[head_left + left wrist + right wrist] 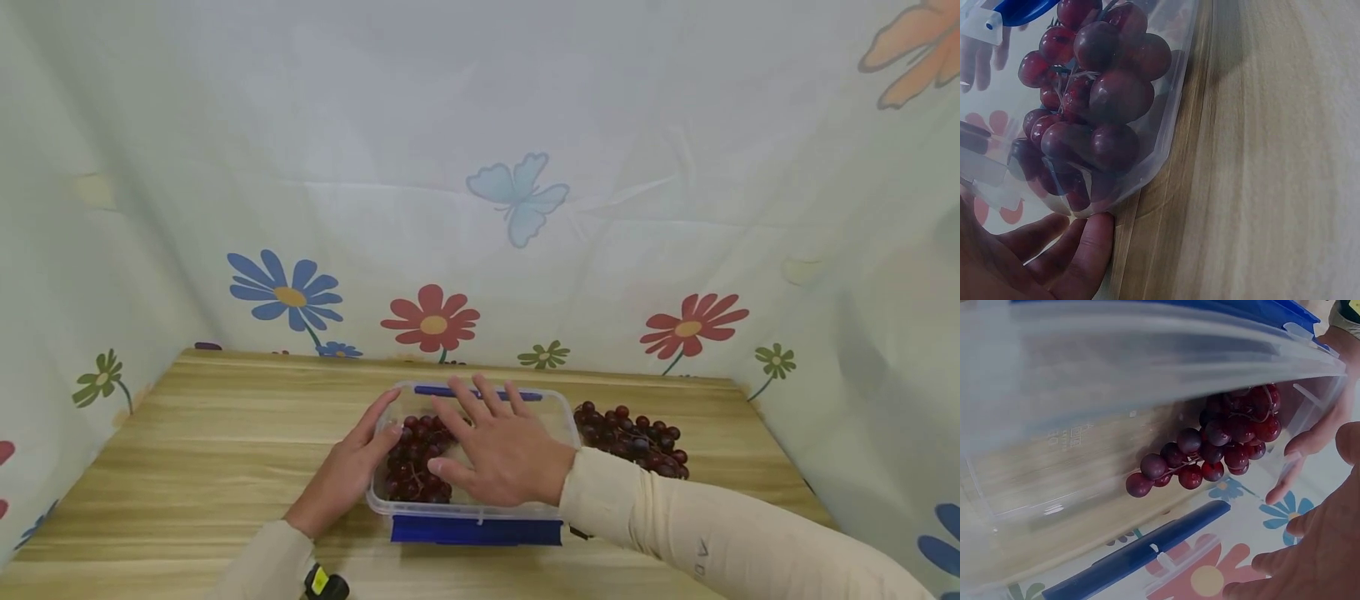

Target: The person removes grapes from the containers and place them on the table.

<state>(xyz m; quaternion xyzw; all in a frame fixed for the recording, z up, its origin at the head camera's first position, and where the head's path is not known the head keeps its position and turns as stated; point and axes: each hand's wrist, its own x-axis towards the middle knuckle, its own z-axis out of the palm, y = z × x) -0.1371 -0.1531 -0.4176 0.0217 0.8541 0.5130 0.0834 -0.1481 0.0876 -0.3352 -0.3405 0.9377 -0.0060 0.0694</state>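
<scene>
A clear plastic food container (480,511) with blue latches stands on the wooden table. Inside it, toward the left end, lies a bunch of dark red grapes (412,467). My left hand (337,479) holds the container's left side, thumb at the rim and fingers along the outer wall; in the left wrist view its fingers (1088,250) bend against the corner. My right hand (506,454) is spread palm down above the container, partly covering the grapes in the head view. In the right wrist view, its fingers (1307,553) have nothing between them.
A second bunch of grapes (637,437) lies on the table (262,417) just right of the container. Behind the table and along both sides hangs a white curtain (375,208) printed with flowers. Both blue latches hang outward, one at the front (480,531), one at the far side.
</scene>
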